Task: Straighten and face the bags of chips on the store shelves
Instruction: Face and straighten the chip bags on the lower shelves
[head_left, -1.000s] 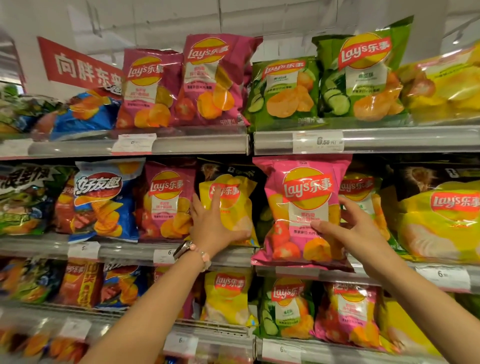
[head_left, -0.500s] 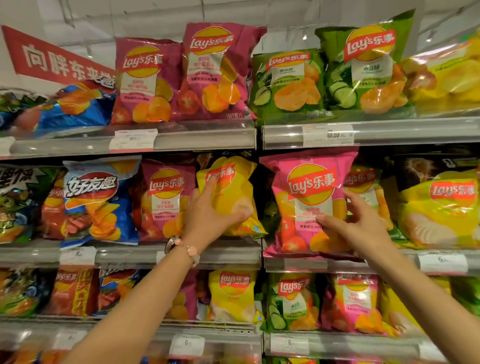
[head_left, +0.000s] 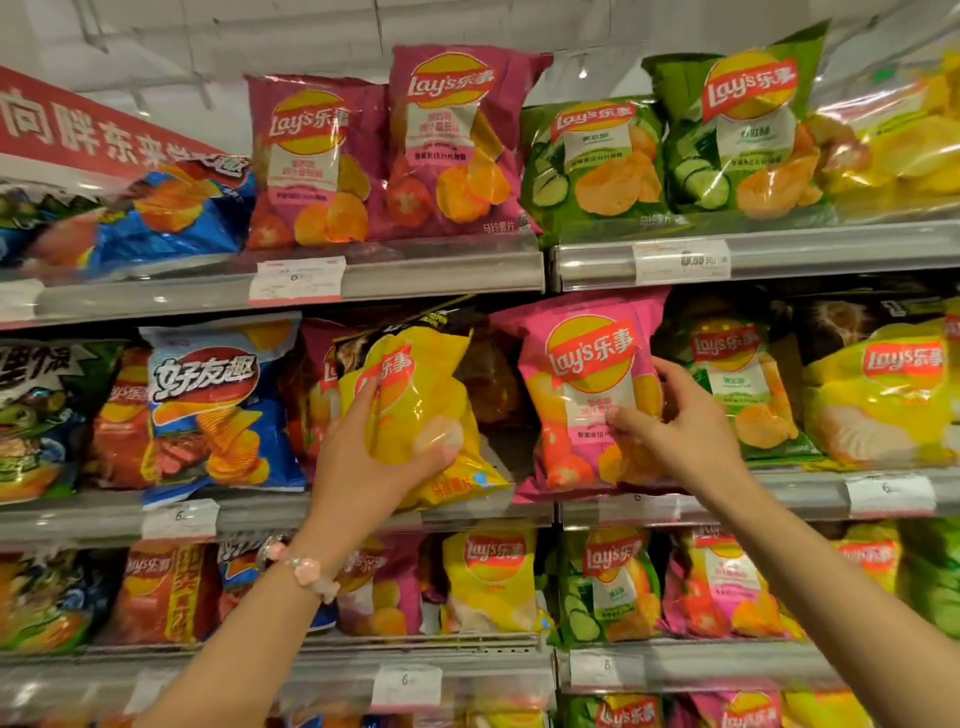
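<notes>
Middle shelf, centre: yellow bag (head_left: 415, 410) pulled forward and tilted, top leaning toward one o'clock, its lower corner hanging over the shelf lip (head_left: 270, 512). Left hand (head_left: 374, 457) grasps it from below and the side, thumb across the front, fingers wrapped round the left edge. At three o'clock of it, just beside, the pink bag (head_left: 587, 395) stands nearly upright, logo facing out; right hand (head_left: 675, 421) holds its right edge, thumb on the front, fingers curled behind. A dark gap shows between the two bags. Judgement: yellow bag is the one mid-correction. To do it well, rotate the top back toward twelve, seat the base behind the lip, logo square to the aisle, closing the gap without crushing the chips. Green bag (head_left: 743, 384) at three o'clock of the pink looks set back.
</notes>
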